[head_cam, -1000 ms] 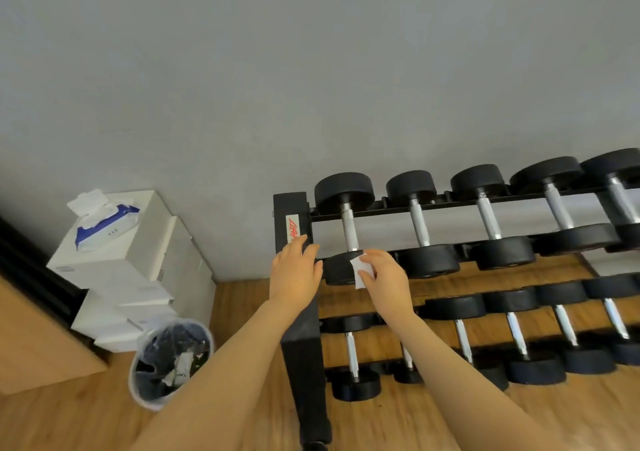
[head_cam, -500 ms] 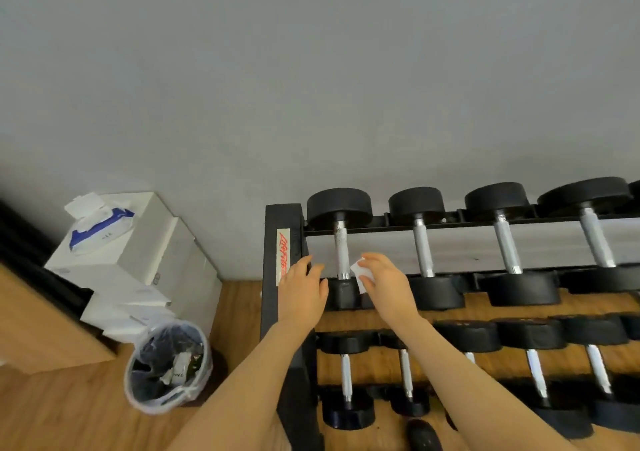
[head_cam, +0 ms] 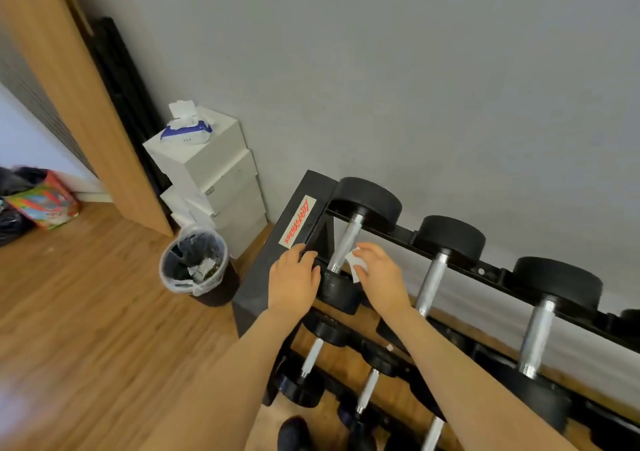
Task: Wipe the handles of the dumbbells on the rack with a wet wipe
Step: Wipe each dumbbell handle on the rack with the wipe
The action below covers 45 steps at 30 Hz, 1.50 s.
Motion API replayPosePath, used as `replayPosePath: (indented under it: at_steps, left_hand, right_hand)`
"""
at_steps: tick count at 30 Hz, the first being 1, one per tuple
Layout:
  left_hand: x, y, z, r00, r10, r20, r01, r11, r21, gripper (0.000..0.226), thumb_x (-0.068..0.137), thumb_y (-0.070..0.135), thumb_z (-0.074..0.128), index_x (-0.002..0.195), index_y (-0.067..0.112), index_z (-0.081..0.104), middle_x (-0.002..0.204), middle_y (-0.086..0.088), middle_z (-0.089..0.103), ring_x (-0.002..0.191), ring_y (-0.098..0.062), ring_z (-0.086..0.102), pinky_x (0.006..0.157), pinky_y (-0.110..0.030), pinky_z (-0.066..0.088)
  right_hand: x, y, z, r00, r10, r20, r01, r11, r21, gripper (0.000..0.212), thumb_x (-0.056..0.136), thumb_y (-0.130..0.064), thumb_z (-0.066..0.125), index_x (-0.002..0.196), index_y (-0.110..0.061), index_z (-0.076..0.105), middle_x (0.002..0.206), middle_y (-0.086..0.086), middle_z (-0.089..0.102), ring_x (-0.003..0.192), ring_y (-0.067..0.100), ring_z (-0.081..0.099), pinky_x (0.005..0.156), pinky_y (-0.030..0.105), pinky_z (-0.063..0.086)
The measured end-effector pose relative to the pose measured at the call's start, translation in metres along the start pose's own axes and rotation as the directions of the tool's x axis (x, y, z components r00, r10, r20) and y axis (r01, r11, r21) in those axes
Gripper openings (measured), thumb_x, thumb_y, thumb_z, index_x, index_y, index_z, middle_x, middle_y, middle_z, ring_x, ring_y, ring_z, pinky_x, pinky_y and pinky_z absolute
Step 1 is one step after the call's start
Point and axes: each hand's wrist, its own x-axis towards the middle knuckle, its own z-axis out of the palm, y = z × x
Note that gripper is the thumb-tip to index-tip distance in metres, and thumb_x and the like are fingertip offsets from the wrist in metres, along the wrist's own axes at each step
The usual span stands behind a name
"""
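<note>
At the left end of the rack's top tier, the first dumbbell [head_cam: 349, 242] lay across the two black rails, its chrome handle [head_cam: 346, 242] bare between the far rubber head against the grey wall and the near head at the front rail. The right hand [head_cam: 379, 277] hung just beside that handle on its right side, fingers curled round a small folded white wet wipe [head_cam: 356, 265]; whether the wipe actually touched the chrome could not be told. The left hand [head_cam: 294, 281] rested on the end frame of the rack [head_cam: 277, 260], its fingers bent over the frame's edge beside the near head, below a white sticker [head_cam: 299, 222] with red lettering. Further right along the top tier sat two more dumbbells with chrome handles, and smaller ones filled the lower tier under the forearms. Left of the rack, on the wooden floor, stood a waste bin [head_cam: 195, 267] lined with a plastic bag and holding scraps. Behind it rose a stack of white boxes [head_cam: 214, 177], and on top lay a blue and white pack of wipes [head_cam: 185, 132], one sheet sticking up.
</note>
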Motion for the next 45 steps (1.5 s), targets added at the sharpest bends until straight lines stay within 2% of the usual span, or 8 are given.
replayPosePath:
  at_steps: [8, 15, 22, 29, 37, 39, 41, 45]
  left_hand:
    - [0.007, 0.02, 0.015, 1.0, -0.023, 0.01, 0.024, 0.996, -0.087, 0.038, 0.103, 0.028, 0.048, 0.14, 0.019, 0.053, 0.15, -0.006, 0.043, 0.136, -0.023, 0.042, 0.111, -0.039, 0.034]
    - [0.006, 0.022, 0.031, 0.99, -0.14, -0.031, 0.133, 0.979, -0.153, 0.039, 0.102, 0.026, 0.049, 0.14, 0.016, 0.053, 0.148, -0.006, 0.046, 0.137, -0.023, 0.042, 0.114, -0.041, 0.034]
    - [0.022, 0.04, 0.057, 0.895, -0.431, -0.115, 0.393, 0.884, -0.255, 0.036, 0.103, 0.03, 0.045, 0.136, 0.018, 0.056, 0.145, -0.003, 0.049, 0.135, -0.021, 0.041, 0.112, -0.038, 0.033]
    - [0.027, 0.045, 0.083, 0.807, -0.511, -0.296, 0.447, 0.856, -0.26, 0.031, 0.096, 0.032, 0.049, 0.117, 0.019, 0.068, 0.126, 0.001, 0.062, 0.121, -0.018, 0.052, 0.101, -0.038, 0.041]
    - [0.026, 0.043, 0.084, 0.785, -0.498, -0.368, 0.414, 0.864, -0.287, 0.028, 0.094, 0.029, 0.048, 0.105, 0.018, 0.072, 0.114, 0.002, 0.066, 0.114, -0.017, 0.055, 0.095, -0.037, 0.042]
    - [0.025, 0.042, 0.086, 0.782, -0.494, -0.38, 0.409, 0.867, -0.284, 0.027, 0.094, 0.028, 0.049, 0.102, 0.017, 0.072, 0.112, 0.001, 0.067, 0.111, -0.019, 0.056, 0.093, -0.038, 0.043]
    - [0.024, 0.041, 0.088, 0.785, -0.485, -0.385, 0.401, 0.872, -0.281, 0.023, 0.095, 0.024, 0.052, 0.099, 0.016, 0.073, 0.111, 0.0, 0.067, 0.11, -0.02, 0.057, 0.091, -0.039, 0.044]
    - [0.025, 0.04, 0.089, 0.787, -0.481, -0.387, 0.399, 0.875, -0.275, 0.023, 0.095, 0.024, 0.051, 0.097, 0.016, 0.073, 0.111, 0.0, 0.068, 0.111, -0.02, 0.057, 0.091, -0.038, 0.043]
  right_hand:
    - [0.015, 0.013, 0.004, 0.999, 0.016, -0.044, -0.016, 1.0, 0.018, 0.041, 0.096, -0.014, 0.055, 0.137, -0.011, 0.051, 0.141, 0.004, 0.047, 0.122, 0.017, 0.05, 0.098, 0.014, 0.028]
    - [0.032, 0.017, 0.016, 1.0, -0.021, -0.018, 0.021, 1.0, 0.022, 0.047, 0.095, -0.013, 0.058, 0.14, -0.013, 0.048, 0.146, 0.003, 0.042, 0.127, 0.017, 0.048, 0.106, 0.025, 0.037]
    - [0.061, 0.039, 0.031, 0.989, -0.146, 0.033, 0.146, 0.989, 0.004, 0.045, 0.097, -0.013, 0.055, 0.141, -0.013, 0.046, 0.149, 0.002, 0.038, 0.132, 0.016, 0.044, 0.106, 0.023, 0.036]
    - [0.097, 0.065, 0.044, 0.951, -0.308, 0.02, 0.307, 0.951, 0.026, 0.042, 0.096, -0.01, 0.056, 0.138, -0.01, 0.05, 0.147, 0.004, 0.041, 0.132, 0.021, 0.045, 0.108, 0.031, 0.041]
    - [0.106, 0.085, 0.052, 0.873, -0.487, 0.039, 0.484, 0.852, -0.201, 0.058, 0.076, -0.005, 0.08, 0.129, -0.006, 0.058, 0.139, 0.012, 0.052, 0.105, 0.026, 0.067, 0.077, 0.035, 0.06]
    - [0.107, 0.088, 0.05, 0.85, -0.523, 0.057, 0.519, 0.815, -0.258, 0.065, 0.075, -0.005, 0.079, 0.135, -0.005, 0.052, 0.144, 0.013, 0.048, 0.116, 0.027, 0.061, 0.087, 0.034, 0.056]
    - [0.109, 0.092, 0.05, 0.828, -0.553, 0.095, 0.551, 0.769, -0.323, 0.07, 0.082, -0.006, 0.072, 0.145, -0.007, 0.04, 0.154, 0.01, 0.034, 0.135, 0.026, 0.043, 0.104, 0.031, 0.04]
    - [0.116, 0.097, 0.057, 0.828, -0.553, 0.095, 0.557, 0.788, -0.264, 0.056, 0.095, -0.011, 0.057, 0.147, -0.012, 0.036, 0.157, 0.0, 0.028, 0.143, 0.014, 0.028, 0.115, 0.028, 0.015]
